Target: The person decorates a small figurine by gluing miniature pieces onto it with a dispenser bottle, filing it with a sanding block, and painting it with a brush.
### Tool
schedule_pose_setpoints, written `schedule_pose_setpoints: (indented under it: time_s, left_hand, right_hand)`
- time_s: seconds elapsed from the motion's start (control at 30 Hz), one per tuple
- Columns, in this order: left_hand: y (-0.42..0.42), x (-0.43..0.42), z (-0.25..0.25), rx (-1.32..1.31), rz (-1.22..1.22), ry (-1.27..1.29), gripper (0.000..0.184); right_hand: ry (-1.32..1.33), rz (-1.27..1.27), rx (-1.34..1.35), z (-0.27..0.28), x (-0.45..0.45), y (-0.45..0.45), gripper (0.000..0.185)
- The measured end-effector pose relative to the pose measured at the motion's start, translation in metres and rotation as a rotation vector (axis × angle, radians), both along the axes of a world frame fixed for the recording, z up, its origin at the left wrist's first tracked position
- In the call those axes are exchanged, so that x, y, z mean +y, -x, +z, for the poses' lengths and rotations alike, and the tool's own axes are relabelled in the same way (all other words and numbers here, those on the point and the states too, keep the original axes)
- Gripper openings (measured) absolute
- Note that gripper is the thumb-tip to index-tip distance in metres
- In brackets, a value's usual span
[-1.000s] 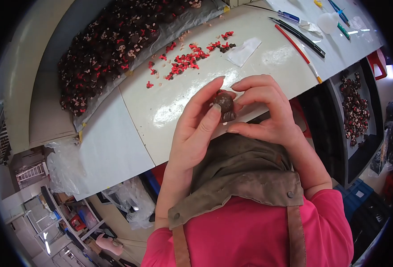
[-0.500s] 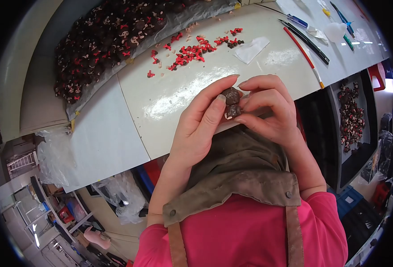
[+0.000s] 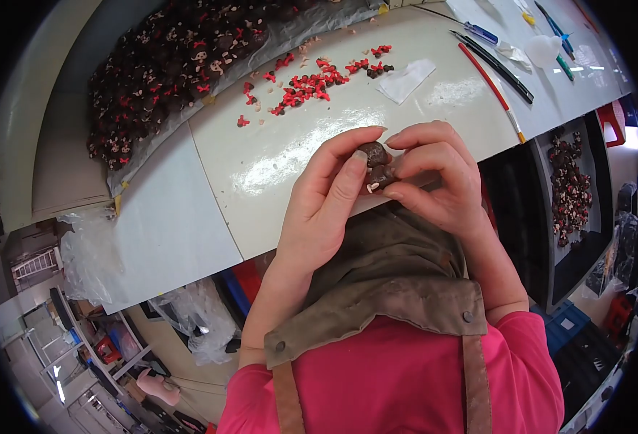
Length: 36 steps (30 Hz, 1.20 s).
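Just above the table's near edge, a small dark brown figurine (image 3: 376, 153) is between my two hands. It has two rounded lumps, one above the other, and a pale bit at its lower end. My left hand (image 3: 322, 199) is closed on it, with the thumb along the upper lump. From the other side, my right hand (image 3: 445, 181) pinches the lower lump between thumb and fingers. Beyond my hands, several small red and dark brown bow-like pieces (image 3: 310, 88) lie scattered on the white table (image 3: 261, 155).
A large heap of dark, red and pale pieces (image 3: 160, 79) lies at the back left on plastic sheeting. A white tissue (image 3: 405, 81), a red brush (image 3: 491, 90), black pens (image 3: 496, 69) and a blue-handled screwdriver (image 3: 481, 33) lie back right. A tray (image 3: 601, 192) of small pieces stands to the right.
The figurine's lower lump has turned slightly between my fingers, and its pale bit shows more clearly. Both hands keep nearly the same place and grip.
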<state>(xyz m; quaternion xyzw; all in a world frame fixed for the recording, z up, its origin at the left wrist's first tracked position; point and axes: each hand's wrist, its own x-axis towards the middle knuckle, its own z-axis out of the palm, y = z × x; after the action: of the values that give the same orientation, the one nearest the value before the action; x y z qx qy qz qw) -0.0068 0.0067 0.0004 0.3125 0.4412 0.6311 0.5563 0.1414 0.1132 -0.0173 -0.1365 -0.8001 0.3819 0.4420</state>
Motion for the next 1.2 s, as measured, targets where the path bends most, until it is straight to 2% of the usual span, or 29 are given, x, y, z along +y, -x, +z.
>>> schedule_pose_setpoints:
  time_s: [0.17, 0.47, 0.97, 1.17, 1.2]
  left_hand:
    - [0.001, 0.001, -0.001, -0.035, 0.006, 0.038, 0.032]
    - [-0.002, 0.005, 0.008, -0.033, -0.052, 0.134, 0.031]
    - [-0.005, 0.005, 0.014, 0.116, -0.100, 0.183, 0.032]
    - [-0.009, 0.006, 0.011, 0.195, -0.081, 0.156, 0.031]
    - [-0.011, 0.006, 0.010, 0.219, -0.093, 0.164, 0.033]
  right_hand:
    - [0.034, -0.002, 0.043, 0.001, -0.002, 0.005, 0.036]
    - [0.022, -0.018, 0.036, 0.001, 0.001, 0.001, 0.036]
    - [0.035, -0.005, 0.112, -0.007, 0.003, 0.003, 0.038]
    - [0.136, 0.005, 0.078, -0.007, -0.001, 0.002, 0.035]
    - [0.222, -0.007, 0.068, -0.005, -0.002, -0.001, 0.034]
